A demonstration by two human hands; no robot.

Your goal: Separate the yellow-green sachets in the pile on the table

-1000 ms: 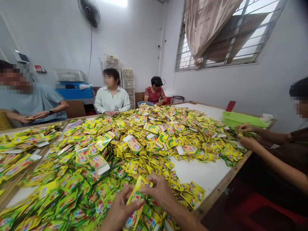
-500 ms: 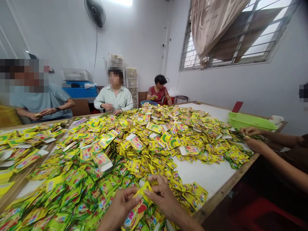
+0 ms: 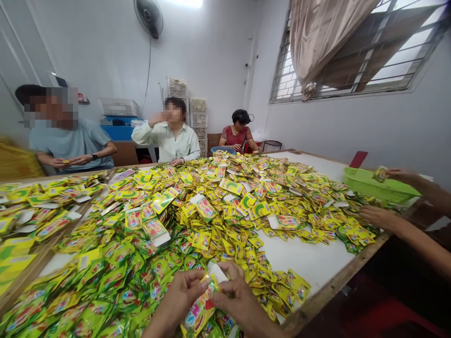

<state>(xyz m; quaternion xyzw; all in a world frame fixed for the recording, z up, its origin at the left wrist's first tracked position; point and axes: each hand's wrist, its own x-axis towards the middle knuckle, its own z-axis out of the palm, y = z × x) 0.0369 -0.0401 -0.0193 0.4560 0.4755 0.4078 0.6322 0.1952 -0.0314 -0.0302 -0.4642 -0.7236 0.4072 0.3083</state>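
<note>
My left hand (image 3: pixel 181 293) and my right hand (image 3: pixel 235 296) meet at the bottom middle of the head view, both closed on one yellow and green sachet card (image 3: pixel 201 307) with a white end sticking up between the fingers. Right under and around them lies a big heap of the same yellow and green sachets (image 3: pixel 211 216), spread over a white table (image 3: pixel 303 260) with a wooden edge.
A green plastic basket (image 3: pixel 373 186) stands at the table's far right. A person's hand (image 3: pixel 378 217) rests on the sachets there; another hand holds a sachet over the basket. Three people sit along the far side. Sachet stacks (image 3: pixel 31 211) lie on the left.
My hands have shifted the card so its white end now points up. The view turned slightly left. The person at right lifted one hand with a sachet over the basket.
</note>
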